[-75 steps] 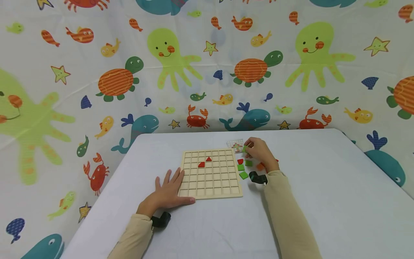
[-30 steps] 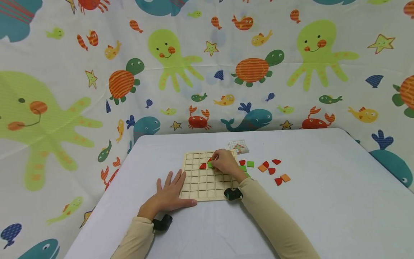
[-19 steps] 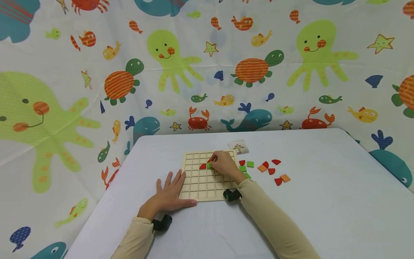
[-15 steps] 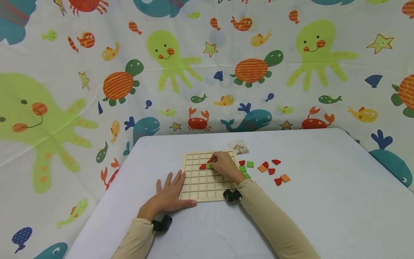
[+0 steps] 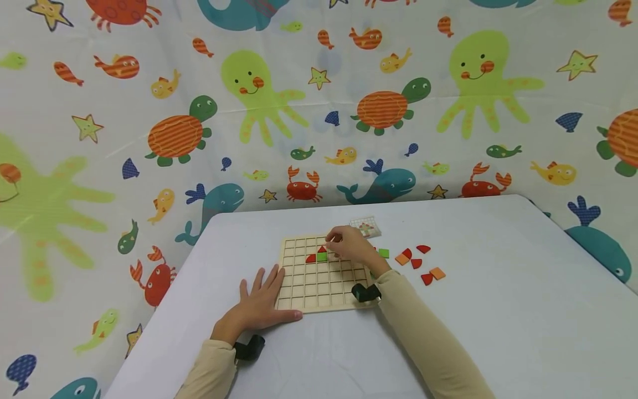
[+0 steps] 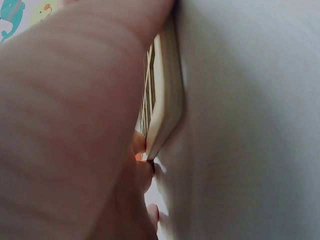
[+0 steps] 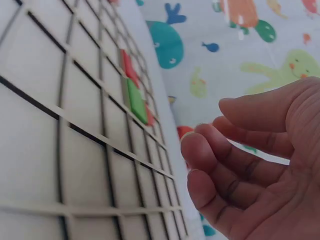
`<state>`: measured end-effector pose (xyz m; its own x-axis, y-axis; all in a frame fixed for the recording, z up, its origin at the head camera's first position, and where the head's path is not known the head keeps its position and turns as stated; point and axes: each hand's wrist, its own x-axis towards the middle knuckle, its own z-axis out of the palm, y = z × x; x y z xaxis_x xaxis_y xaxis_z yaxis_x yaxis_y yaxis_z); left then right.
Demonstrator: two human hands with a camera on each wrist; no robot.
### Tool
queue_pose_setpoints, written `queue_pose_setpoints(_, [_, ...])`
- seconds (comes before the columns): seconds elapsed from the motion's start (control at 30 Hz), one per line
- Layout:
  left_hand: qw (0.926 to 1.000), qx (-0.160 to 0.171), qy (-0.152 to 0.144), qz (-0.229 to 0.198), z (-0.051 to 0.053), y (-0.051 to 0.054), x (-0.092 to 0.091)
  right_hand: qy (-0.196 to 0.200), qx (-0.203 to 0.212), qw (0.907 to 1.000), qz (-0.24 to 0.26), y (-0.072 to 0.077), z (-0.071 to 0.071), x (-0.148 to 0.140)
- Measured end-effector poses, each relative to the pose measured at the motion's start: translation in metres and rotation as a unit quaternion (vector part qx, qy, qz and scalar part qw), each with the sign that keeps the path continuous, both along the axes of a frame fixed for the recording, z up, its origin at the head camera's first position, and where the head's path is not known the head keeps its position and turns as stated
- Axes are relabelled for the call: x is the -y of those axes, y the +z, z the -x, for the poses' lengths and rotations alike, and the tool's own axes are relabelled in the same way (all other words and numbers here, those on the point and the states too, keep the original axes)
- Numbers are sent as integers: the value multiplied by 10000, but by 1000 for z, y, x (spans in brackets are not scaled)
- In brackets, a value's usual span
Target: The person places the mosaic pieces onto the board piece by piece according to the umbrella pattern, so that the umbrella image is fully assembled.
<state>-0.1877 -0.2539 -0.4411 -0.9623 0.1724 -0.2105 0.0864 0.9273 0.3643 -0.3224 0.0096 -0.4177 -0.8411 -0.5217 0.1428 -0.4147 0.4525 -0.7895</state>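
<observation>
A wooden grid board (image 5: 314,285) lies flat on the white table. Set in its cells are a red triangle (image 5: 322,249), a green square tile (image 5: 322,257) just below it, and a red quarter-round tile (image 5: 311,258) to the left. My right hand (image 5: 351,244) hovers over the board's upper right part, fingers loosely bent. In the right wrist view nothing sits between thumb and fingertips, and the green tile is apart from them. My left hand (image 5: 261,305) rests spread at the board's lower left corner, its fingers touching the left edge and its thumb along the front edge.
Behind the board lies a small pattern card (image 5: 366,226), partly covered by the right hand. Loose tiles are scattered to the right, among them a green square (image 5: 384,253), an orange square (image 5: 437,273) and a red piece (image 5: 423,249). A printed cloth hangs behind the table.
My right hand brought a green square from the right side to the board, placed it below the red triangle and let go, then lifted slightly rightward. My left hand stayed put.
</observation>
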Motion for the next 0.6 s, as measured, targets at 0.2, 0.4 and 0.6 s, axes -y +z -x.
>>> queue_pose_setpoints(0.2, [10000,-21,-1,12,1,-1,-1,-148,-1,9996,251,15,5,-27])
queue_pose_setpoints(0.4, [10000,-6,6,48,1,-1,-2,-367,-32,9993,-62,21,13,-58])
queue_pose_setpoints(0.6, [10000,-43,16,4,1,-3,-2,-802,-24,9959,-420,26,18,-90])
